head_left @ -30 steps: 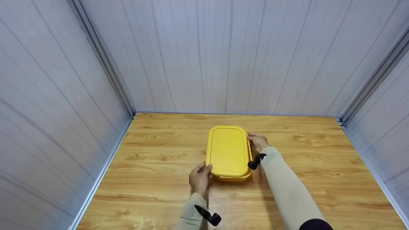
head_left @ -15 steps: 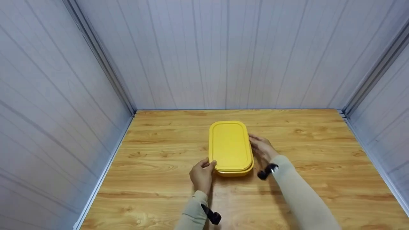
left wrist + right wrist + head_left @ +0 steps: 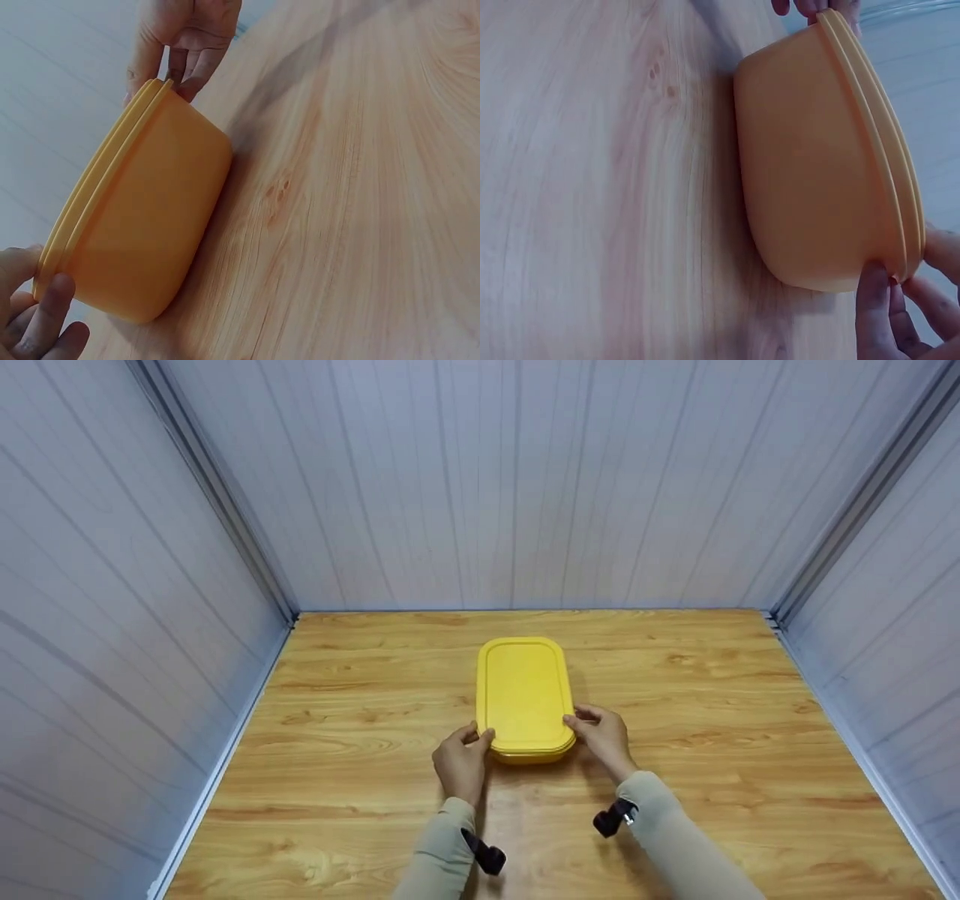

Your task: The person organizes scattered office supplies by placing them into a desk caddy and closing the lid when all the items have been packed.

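A yellow food container point(image 3: 161, 210) stands on the wooden table, its flat yellow lid point(image 3: 523, 694) lying over the rim. At the near left corner my left hand point(image 3: 460, 761) pinches the edge, thumb on the lid and fingers under the rim. My right hand point(image 3: 606, 741) grips the near right corner in the same way. Both wrist views show lid and rim as two stacked bands; in the right wrist view the fingers point(image 3: 875, 307) curl beneath the rim of the container point(image 3: 810, 165). What is inside is hidden.
The wood-grain tabletop point(image 3: 360, 690) surrounds the container. Pale panel walls point(image 3: 480, 487) enclose it at the back, left and right. A black strap with a small camera sits on the left wrist point(image 3: 484, 851) and another on the right wrist point(image 3: 616, 817).
My right hand has slid from the far right side of the container toward me to its near right corner. The lid now sits more squarely over the rim. My left hand keeps its corner.
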`<action>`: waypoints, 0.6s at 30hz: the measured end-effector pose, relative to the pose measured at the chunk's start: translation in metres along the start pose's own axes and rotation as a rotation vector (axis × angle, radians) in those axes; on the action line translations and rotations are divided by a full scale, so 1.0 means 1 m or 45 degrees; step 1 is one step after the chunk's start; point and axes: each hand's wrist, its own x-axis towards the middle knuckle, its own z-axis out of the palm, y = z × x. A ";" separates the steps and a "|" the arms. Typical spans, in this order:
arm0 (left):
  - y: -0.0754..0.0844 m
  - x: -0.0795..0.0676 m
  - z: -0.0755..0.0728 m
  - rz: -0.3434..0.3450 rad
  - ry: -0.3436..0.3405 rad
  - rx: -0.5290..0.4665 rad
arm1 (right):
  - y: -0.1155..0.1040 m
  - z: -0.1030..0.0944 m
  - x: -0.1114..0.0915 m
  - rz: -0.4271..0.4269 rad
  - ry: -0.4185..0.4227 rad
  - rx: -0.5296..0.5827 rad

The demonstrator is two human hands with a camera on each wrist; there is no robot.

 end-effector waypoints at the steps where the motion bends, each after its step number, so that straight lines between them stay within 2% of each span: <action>1: 0.000 -0.001 0.002 -0.002 0.002 0.001 | 0.000 -0.001 0.001 0.000 0.004 -0.025; 11: 0.001 0.002 0.012 0.020 0.017 -0.022 | -0.003 -0.007 0.011 0.016 -0.017 -0.105; 15: 0.002 0.006 0.016 0.007 0.024 -0.048 | -0.004 -0.009 0.014 0.027 -0.017 -0.081; 18: 0.003 0.008 0.018 -0.021 -0.007 -0.073 | -0.005 -0.009 0.014 0.039 -0.018 -0.061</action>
